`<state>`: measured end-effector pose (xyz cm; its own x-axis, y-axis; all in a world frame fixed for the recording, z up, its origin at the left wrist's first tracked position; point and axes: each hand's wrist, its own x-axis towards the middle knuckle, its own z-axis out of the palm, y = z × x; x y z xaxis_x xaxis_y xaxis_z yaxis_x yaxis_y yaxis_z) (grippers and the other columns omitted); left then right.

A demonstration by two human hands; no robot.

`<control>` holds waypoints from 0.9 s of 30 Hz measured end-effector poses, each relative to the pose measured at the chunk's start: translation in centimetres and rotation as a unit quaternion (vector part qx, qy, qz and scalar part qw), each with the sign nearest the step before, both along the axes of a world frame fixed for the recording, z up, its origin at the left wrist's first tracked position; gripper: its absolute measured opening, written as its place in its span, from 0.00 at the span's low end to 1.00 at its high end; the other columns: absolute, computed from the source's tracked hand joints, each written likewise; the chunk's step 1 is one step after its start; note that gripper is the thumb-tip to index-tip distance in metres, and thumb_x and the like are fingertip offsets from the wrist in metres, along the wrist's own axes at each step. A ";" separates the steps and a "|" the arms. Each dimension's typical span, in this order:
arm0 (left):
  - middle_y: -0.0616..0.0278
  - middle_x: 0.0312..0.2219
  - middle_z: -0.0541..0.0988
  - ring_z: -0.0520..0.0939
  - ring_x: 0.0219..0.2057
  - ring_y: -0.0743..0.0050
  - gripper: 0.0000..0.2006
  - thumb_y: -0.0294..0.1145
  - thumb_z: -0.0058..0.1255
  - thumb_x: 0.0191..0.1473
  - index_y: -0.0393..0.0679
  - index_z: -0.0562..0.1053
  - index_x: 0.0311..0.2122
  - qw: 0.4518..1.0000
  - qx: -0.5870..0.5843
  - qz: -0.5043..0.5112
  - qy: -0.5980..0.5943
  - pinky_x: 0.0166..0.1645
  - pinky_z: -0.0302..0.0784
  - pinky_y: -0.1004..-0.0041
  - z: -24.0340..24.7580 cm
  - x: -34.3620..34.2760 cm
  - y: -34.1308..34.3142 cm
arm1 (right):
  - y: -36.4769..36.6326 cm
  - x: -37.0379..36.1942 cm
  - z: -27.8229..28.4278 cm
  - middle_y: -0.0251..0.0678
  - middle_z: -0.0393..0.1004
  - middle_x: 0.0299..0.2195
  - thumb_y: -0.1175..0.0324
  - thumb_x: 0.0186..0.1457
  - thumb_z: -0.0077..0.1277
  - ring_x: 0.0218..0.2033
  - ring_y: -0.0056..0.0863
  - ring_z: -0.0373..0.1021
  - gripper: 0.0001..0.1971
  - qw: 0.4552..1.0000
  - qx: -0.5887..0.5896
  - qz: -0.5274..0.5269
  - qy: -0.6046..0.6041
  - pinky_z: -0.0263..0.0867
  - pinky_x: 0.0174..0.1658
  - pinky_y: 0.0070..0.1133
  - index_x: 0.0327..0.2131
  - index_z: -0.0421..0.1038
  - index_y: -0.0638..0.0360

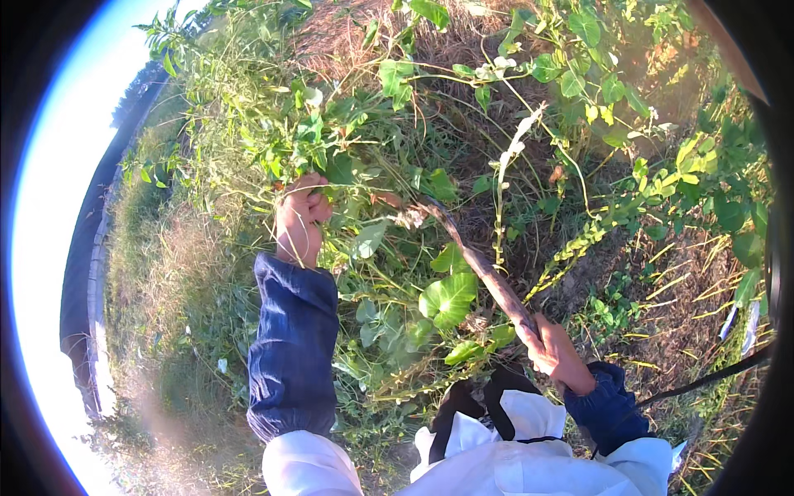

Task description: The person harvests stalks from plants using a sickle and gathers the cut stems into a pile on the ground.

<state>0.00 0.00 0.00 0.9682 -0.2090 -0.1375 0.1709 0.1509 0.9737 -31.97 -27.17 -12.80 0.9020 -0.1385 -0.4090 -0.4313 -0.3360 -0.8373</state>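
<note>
My left hand (303, 217) is closed around a bunch of green weeds (310, 140), whose leaves and thin stems stick out above and beside the fist. Lower and to the right, my right hand (556, 354) grips the near end of a long, slightly bent wooden handle (488, 277). The handle slants up and left into the plants. Its far end lies close to the right of my left hand, among stems and leaves, and whatever is fixed there is mostly hidden. A broad heart-shaped leaf (448, 300) hangs just left of the handle.
Climbing vines (571, 78) with leaves trail across the far right. Dry brown grass (356, 33) lies at the back, and soil with yellowish stalks (662, 289) at the right. A dark strap or cord (707, 379) runs in from the right edge. A pale-edged road or wall (98, 306) passes at far left.
</note>
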 end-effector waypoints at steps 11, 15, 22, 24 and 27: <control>0.76 0.12 0.57 0.57 0.11 0.87 0.07 0.28 0.43 0.56 0.36 0.70 0.31 0.997 0.076 0.019 0.023 0.17 0.52 0.81 0.1 -0.7 0.0 | -5.0 -14.2 5.7 0.31 0.64 0.12 0.60 0.60 0.42 0.10 0.18 0.63 0.15 0.986 0.088 -0.081 0.115 0.59 0.13 0.17 0.35 0.62 0.65; 0.74 0.13 0.62 0.59 0.13 0.89 0.06 0.29 0.43 0.56 0.40 0.71 0.30 0.965 0.246 -0.074 0.055 0.16 0.51 0.83 -2.7 -6.7 0.6 | -4.1 -11.1 4.0 0.30 0.65 0.13 0.58 0.60 0.41 0.10 0.17 0.62 0.16 0.983 0.166 -0.050 0.060 0.59 0.13 0.15 0.36 0.62 0.65; 0.56 0.17 0.74 0.74 0.19 0.63 0.08 0.34 0.47 0.52 0.43 0.75 0.31 0.808 0.534 -0.058 -0.242 0.26 0.69 0.67 -12.2 -12.1 0.7 | -2.3 -2.6 2.4 0.30 0.65 0.14 0.53 0.60 0.40 0.10 0.18 0.62 0.20 0.967 0.255 0.022 -0.012 0.59 0.14 0.17 0.40 0.63 0.65; 0.49 0.21 0.76 0.78 0.23 0.54 0.09 0.36 0.48 0.52 0.44 0.75 0.32 0.794 0.554 -0.041 -0.247 0.30 0.71 0.62 -12.4 -13.4 -1.1 | -2.1 -0.2 1.8 0.30 0.65 0.14 0.52 0.60 0.40 0.11 0.17 0.63 0.21 0.969 0.246 0.036 0.012 0.58 0.14 0.18 0.41 0.63 0.65; 0.49 0.23 0.77 0.79 0.27 0.50 0.10 0.39 0.49 0.52 0.44 0.75 0.33 0.735 0.621 -0.042 -0.269 0.32 0.72 0.59 -11.6 -14.0 -1.4 | -1.6 2.5 -0.7 0.41 0.68 0.16 0.52 0.58 0.43 0.13 0.33 0.66 0.22 0.986 0.152 0.073 0.004 0.62 0.17 0.27 0.40 0.64 0.65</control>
<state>-13.96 -1.38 -11.61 0.9429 -0.3082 0.1260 -0.3319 -0.9004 0.2812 -29.45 -28.81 -13.49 0.8995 0.1228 -0.4192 -0.4044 -0.1290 -0.9054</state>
